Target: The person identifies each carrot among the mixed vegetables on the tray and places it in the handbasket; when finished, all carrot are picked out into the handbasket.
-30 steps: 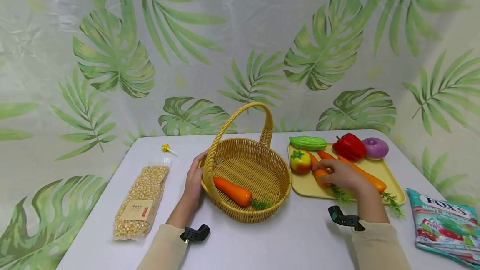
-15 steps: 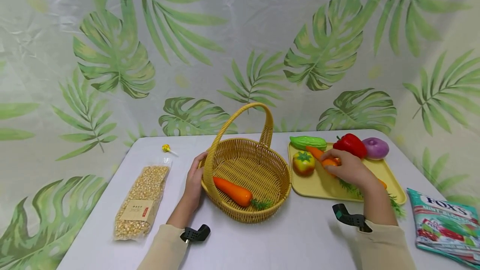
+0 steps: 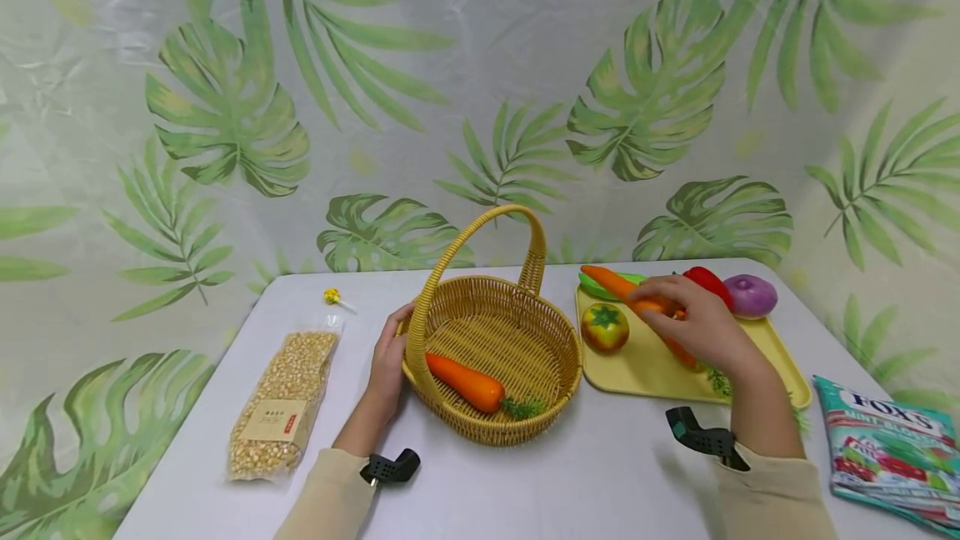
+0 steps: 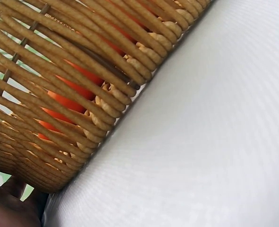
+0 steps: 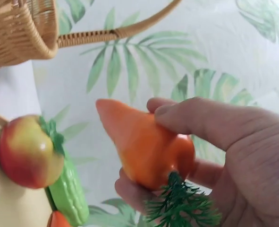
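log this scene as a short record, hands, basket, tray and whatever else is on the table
left hand: touches the left side of the wicker basket
right hand: grips an orange carrot above the tray
wicker basket: handle upright, one carrot inside
yellow tray: tomato, green bitter melon, red bell pepper, purple onion, at least one more carrot
table left: bag of corn kernels, yellow lollipop
table right: Fox's bag
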Motion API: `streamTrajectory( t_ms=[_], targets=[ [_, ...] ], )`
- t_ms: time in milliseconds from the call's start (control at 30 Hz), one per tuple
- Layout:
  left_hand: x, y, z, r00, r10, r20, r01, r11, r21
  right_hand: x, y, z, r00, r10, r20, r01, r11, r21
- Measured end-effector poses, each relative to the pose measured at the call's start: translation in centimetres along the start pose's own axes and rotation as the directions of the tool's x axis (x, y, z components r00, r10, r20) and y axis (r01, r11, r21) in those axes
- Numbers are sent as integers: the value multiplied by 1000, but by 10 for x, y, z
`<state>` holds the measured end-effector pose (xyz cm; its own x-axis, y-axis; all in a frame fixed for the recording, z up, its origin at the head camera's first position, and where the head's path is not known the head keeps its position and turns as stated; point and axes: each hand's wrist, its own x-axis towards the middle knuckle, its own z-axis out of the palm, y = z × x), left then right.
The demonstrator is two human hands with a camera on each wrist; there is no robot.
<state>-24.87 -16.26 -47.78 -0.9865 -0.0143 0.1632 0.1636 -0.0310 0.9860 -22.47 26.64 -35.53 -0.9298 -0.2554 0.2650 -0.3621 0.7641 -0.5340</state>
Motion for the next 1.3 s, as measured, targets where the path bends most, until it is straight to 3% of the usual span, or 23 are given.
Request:
streamTrajectory(
  t_ms=[400, 567, 733, 1000, 1300],
  targets=[
    [0, -1, 0, 1000, 10, -5, -10, 1000, 4, 1, -18, 9, 991, -102, 90, 89, 986, 144],
    [0, -1, 0, 1000, 8, -2, -8, 1000, 4, 6, -25, 21, 970, -178, 168, 134, 960, 247],
    [1, -2, 0, 1000, 13, 2, -13, 1000, 0, 10, -32, 35, 934, -251, 253, 155, 926, 344],
    [0, 0, 1, 1000, 20, 1, -20, 1000, 4, 14, -46, 56, 903, -305, 302, 182, 910, 373],
    [-2, 3, 2, 1000, 13, -3, -13, 1000, 7, 18, -62, 81, 911, -266, 317, 166, 937, 309]
  ],
)
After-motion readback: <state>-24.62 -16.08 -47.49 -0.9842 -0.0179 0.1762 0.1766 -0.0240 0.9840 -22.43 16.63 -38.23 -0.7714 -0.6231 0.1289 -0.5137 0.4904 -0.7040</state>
